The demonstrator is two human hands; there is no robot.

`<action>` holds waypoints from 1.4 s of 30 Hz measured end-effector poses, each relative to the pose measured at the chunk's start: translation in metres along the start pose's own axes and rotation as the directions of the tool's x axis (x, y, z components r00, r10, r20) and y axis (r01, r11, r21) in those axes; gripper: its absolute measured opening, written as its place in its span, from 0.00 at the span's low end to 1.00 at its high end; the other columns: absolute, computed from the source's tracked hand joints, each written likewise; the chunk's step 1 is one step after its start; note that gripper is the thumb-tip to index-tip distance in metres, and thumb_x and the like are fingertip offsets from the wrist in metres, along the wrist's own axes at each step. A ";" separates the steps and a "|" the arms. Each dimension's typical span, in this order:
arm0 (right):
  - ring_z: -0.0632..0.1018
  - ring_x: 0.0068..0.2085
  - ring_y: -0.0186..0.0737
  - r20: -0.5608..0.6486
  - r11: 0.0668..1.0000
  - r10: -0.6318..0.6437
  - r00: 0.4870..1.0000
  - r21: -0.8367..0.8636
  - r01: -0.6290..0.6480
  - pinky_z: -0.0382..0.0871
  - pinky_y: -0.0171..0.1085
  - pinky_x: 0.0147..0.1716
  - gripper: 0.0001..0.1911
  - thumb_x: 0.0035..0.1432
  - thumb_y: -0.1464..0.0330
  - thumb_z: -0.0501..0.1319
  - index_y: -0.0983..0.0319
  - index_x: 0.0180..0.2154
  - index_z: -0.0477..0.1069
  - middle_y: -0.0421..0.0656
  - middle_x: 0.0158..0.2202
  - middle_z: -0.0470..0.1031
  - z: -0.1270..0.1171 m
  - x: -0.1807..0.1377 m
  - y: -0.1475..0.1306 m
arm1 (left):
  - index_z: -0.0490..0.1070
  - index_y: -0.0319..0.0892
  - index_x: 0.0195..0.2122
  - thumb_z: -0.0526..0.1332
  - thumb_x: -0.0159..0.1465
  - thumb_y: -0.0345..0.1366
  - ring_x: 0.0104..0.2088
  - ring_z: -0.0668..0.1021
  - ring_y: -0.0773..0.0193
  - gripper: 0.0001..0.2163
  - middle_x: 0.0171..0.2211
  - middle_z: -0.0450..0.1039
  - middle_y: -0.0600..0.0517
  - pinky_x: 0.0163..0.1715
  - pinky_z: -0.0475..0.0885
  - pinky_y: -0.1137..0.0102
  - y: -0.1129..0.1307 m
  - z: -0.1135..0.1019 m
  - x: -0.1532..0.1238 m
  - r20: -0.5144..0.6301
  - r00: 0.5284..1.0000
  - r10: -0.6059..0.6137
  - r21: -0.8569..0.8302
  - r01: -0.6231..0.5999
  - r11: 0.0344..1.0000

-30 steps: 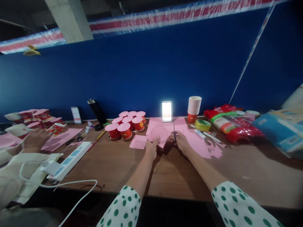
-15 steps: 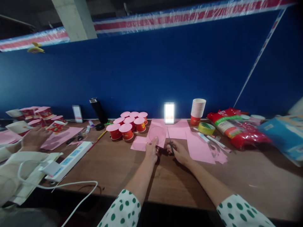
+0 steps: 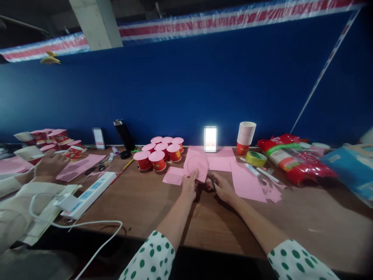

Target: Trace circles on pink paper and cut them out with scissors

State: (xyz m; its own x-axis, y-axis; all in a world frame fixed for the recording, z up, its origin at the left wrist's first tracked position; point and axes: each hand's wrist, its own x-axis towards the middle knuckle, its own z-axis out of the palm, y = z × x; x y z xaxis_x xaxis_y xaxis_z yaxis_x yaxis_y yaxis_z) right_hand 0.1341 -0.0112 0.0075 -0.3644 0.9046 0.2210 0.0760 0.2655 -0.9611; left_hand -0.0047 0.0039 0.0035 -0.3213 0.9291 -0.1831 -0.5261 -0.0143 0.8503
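Observation:
Between thumb and fingers, my left hand [image 3: 190, 184] holds a sheet of pink paper [image 3: 201, 160] with a circle drawn on it. My right hand [image 3: 220, 186] is closed on a pair of scissors [image 3: 211, 179], whose blades point away from me along the sheet's right edge. A smaller pink piece [image 3: 173, 175] with a drawn curve lies left of the held sheet. Other pink sheets [image 3: 247, 182] lie behind it and to the right. Left of my hands stand several red paper cups [image 3: 159, 165] topped with pink paper discs.
A stack of paper cups [image 3: 246, 134], a yellow tape roll [image 3: 255, 158], pink scraps [image 3: 271, 188] and a red bag [image 3: 294, 159] are on the right. A lit phone [image 3: 210, 139] stands behind. At left are a power strip [image 3: 90, 194], a black bottle [image 3: 123, 134] and a co-worker's hand [image 3: 52, 165].
The scissors have tilted slightly against the sheet's right edge, while my left hand keeps its hold. The whole view has shifted a little. At left, the co-worker's hand now shows a white stick-like item.

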 end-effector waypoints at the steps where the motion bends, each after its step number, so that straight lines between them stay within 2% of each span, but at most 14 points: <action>1: 0.71 0.26 0.33 0.003 1.000 0.002 1.000 0.001 -0.002 0.67 0.34 0.28 0.14 0.56 0.61 0.58 0.62 0.42 0.66 0.38 0.26 0.69 0.000 0.000 -0.001 | 0.59 0.41 0.17 0.72 0.40 0.45 0.10 0.58 0.77 0.21 0.10 0.56 0.62 0.10 0.51 0.77 0.000 0.000 0.000 0.000 1.000 -0.001 -0.001 0.001 1.000; 7: 0.71 0.26 0.33 -0.004 1.000 0.013 1.000 -0.010 -0.013 0.67 0.34 0.28 0.15 0.56 0.59 0.57 0.62 0.42 0.66 0.38 0.26 0.69 0.001 -0.001 -0.005 | 0.60 0.40 0.20 0.72 0.39 0.46 0.12 0.60 0.77 0.21 0.12 0.59 0.62 0.12 0.54 0.77 0.000 0.000 0.001 0.004 1.000 0.002 -0.020 -0.002 1.000; 12: 0.71 0.26 0.34 -0.015 0.999 0.025 1.000 -0.025 -0.025 0.68 0.34 0.28 0.17 0.56 0.58 0.56 0.63 0.41 0.67 0.38 0.26 0.69 0.001 0.000 -0.005 | 0.58 0.41 0.18 0.72 0.39 0.46 0.11 0.58 0.77 0.22 0.10 0.54 0.63 0.11 0.51 0.77 0.001 0.000 -0.001 0.003 1.000 -0.009 -0.015 0.009 1.000; 15: 0.71 0.26 0.34 -0.019 0.999 0.035 0.999 -0.036 -0.036 0.69 0.34 0.27 0.17 0.56 0.57 0.56 0.63 0.42 0.67 0.38 0.25 0.69 0.001 0.000 -0.004 | 0.58 0.41 0.17 0.72 0.39 0.46 0.11 0.58 0.77 0.22 0.10 0.55 0.62 0.11 0.50 0.77 0.003 0.000 -0.002 0.003 1.000 -0.017 -0.012 0.017 1.000; 25: 0.72 0.24 0.34 -0.041 0.992 0.102 0.994 -0.069 -0.104 0.66 0.33 0.22 0.19 0.55 0.58 0.56 0.63 0.45 0.68 0.38 0.24 0.70 0.001 -0.001 -0.005 | 0.63 0.39 0.19 0.72 0.39 0.46 0.12 0.61 0.76 0.20 0.11 0.60 0.60 0.12 0.54 0.76 0.006 0.001 -0.005 0.018 1.000 -0.023 -0.023 0.023 0.999; 29: 0.72 0.23 0.34 -0.041 0.991 0.108 0.993 -0.078 -0.111 0.67 0.33 0.24 0.18 0.55 0.59 0.57 0.64 0.43 0.68 0.38 0.23 0.70 0.000 -0.001 -0.004 | 0.65 0.39 0.21 0.72 0.40 0.46 0.13 0.64 0.74 0.19 0.13 0.64 0.58 0.13 0.56 0.76 0.009 0.003 -0.008 0.024 0.999 -0.022 -0.026 0.022 0.999; 36: 0.72 0.23 0.33 -0.038 0.992 0.102 0.994 -0.063 -0.105 0.67 0.33 0.23 0.18 0.55 0.58 0.56 0.64 0.43 0.66 0.38 0.24 0.69 0.001 -0.001 -0.007 | 0.66 0.38 0.22 0.73 0.39 0.46 0.12 0.64 0.73 0.20 0.13 0.63 0.58 0.12 0.57 0.76 0.009 0.003 -0.009 0.020 1.000 -0.005 -0.016 0.006 1.000; 42: 0.72 0.27 0.34 -0.031 0.997 0.055 0.998 -0.046 -0.056 0.70 0.35 0.28 0.18 0.55 0.58 0.57 0.63 0.43 0.67 0.38 0.26 0.70 0.001 0.001 -0.006 | 0.67 0.38 0.27 0.73 0.39 0.45 0.16 0.69 0.71 0.21 0.17 0.67 0.57 0.16 0.63 0.75 0.005 0.002 -0.008 0.009 1.000 0.025 -0.017 -0.025 1.000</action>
State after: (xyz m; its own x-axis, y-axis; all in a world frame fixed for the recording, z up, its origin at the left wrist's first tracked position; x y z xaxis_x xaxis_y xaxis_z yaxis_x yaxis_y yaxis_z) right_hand 0.1328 -0.0124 0.0132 -0.3306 0.9278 0.1728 0.1394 0.2291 -0.9634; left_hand -0.0033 -0.0027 0.0106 -0.3275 0.9317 -0.1570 -0.5314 -0.0442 0.8459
